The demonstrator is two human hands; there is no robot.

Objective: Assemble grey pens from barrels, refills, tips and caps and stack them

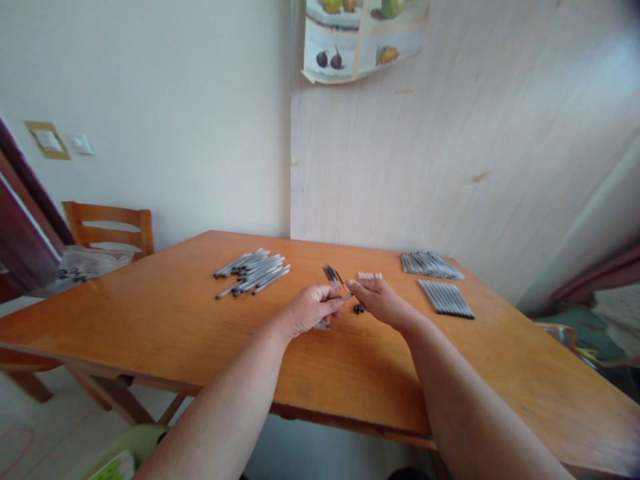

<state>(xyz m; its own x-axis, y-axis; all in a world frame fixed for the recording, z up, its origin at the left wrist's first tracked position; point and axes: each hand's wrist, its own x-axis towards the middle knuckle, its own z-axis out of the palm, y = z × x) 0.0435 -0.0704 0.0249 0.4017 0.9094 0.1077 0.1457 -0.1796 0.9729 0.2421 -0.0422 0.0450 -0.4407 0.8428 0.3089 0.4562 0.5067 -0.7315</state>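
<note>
Fingers (332, 307) pinch a slender rod (348, 296) over smooth orange-brown wood (190, 320).

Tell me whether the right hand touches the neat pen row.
Apart. The head view shows bare tabletop between the right hand and the neat pen row.

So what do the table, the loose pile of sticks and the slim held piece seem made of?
Table: probably wood with glossy orange-brown varnish; light glares off its near right corner.
Loose pile of sticks: likely smooth plastic; they look greyish and translucent.
Slim held piece: perhaps plastic, looking grey, but too small to tell.
</note>
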